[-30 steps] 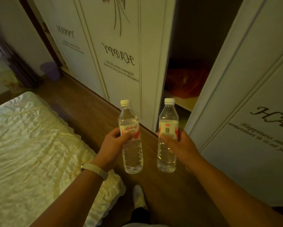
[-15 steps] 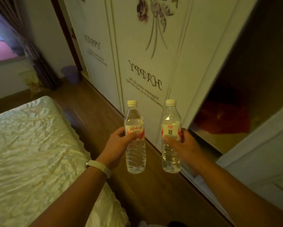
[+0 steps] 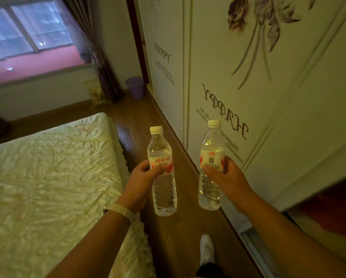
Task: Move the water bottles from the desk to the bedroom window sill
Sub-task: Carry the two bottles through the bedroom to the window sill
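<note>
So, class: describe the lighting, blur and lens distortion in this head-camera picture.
Head view: dim, yellowish room light; the window is brightest, bluish and smeared; the wardrobe edges curve from the wide-angle lens; the left bottle and right bottle are fairly sharp.

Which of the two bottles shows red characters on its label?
The bottle in the left hand; the other bottle shows a small dark square on its label instead.

This is a bedroom in a home. It has a bed under a crinkled cream satin cover and a tall white wardrobe printed with flowers and "HAPPY". A curtained window sits above a reddish window sill, and a purple waste bin stands on the wooden floor.
</note>
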`<state>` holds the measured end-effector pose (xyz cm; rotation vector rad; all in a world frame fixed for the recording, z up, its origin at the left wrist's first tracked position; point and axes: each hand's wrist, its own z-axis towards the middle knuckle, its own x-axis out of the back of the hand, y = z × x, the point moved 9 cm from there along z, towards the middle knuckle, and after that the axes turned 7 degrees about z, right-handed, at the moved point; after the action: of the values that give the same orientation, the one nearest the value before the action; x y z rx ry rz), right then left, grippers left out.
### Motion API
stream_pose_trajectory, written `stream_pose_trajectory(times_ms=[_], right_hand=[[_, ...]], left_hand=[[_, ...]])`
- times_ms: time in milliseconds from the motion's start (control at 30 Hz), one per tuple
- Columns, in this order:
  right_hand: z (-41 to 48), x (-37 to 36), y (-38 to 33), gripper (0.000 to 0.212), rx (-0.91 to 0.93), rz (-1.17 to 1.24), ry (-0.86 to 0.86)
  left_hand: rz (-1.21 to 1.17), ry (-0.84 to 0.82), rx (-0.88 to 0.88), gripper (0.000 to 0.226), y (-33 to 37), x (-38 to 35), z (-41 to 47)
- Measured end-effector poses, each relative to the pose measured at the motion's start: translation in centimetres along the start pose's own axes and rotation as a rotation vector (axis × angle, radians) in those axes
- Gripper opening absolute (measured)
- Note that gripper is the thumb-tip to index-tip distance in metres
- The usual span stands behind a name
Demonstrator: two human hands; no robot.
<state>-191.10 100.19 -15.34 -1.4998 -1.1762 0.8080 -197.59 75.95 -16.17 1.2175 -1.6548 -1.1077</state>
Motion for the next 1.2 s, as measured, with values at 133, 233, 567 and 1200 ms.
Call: stream_pose_trajectory(times_ms=[133,233,567,1200], right_hand=[[6.8,0.2,-1.9,0.047,-0.018,0.003,-0.103],[11.0,-0.6,-3.7,0.049,-0.02,-0.038,-0.213],[20.1,-7.8,-8.8,0.053,0.024,-0.041,-0.414],[43.0,-27.0,-16.5,0.053,0.054,-0.137,-0.362]], left_hand=[[-0.026,0.087,0.019,0.038,2.8,-1.1,3.6],[-0.011,0.144,-0.022,0.047,5.6,-0.6,5.6],[-0.048,0.347,-0.087,0.048,11.5,5.8,10.9],[-0.108,0.32,-0.096,0.035,14.2,23.1,35.9]])
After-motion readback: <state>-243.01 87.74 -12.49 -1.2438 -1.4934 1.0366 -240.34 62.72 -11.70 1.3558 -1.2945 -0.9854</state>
